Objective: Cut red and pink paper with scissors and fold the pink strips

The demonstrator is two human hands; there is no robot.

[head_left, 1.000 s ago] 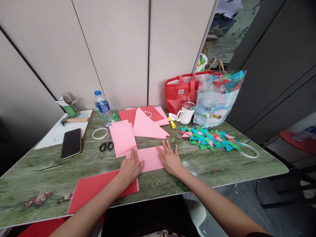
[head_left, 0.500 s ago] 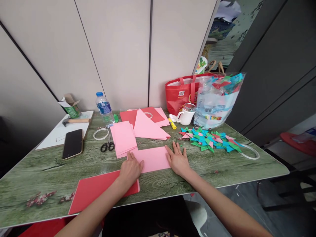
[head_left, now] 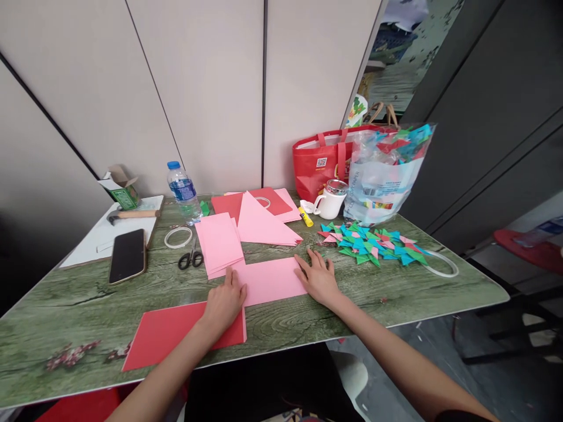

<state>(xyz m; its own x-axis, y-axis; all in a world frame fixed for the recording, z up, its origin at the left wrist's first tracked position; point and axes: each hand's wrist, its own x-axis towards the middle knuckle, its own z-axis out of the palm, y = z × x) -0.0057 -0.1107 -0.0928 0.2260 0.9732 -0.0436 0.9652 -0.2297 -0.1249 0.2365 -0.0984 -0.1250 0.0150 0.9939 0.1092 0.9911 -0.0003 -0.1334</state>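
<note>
In the head view, a rectangle of pink paper [head_left: 273, 281] lies flat on the green, wood-patterned bench [head_left: 373, 302], directly in front of the person. It is an even, pale pink, wider than it is deep, with straight long edges that slant up slightly toward the right. Its left end meets the lower corner of a pink paper stack [head_left: 220, 245]; which lies on top is hard to tell.

The left hand [head_left: 223, 305] rests at the paper's left end, index and middle fingers stretched forward, thumb set apart. The right hand [head_left: 321, 281] rests at the right end with its fingers spread wide. Both press from above, and neither grips anything.

A red sheet [head_left: 171, 331] lies beneath the left forearm. Beyond the rectangle is a folded pink triangle [head_left: 263, 225], and black-handled scissors [head_left: 190, 260] lie beside the stack.
</note>
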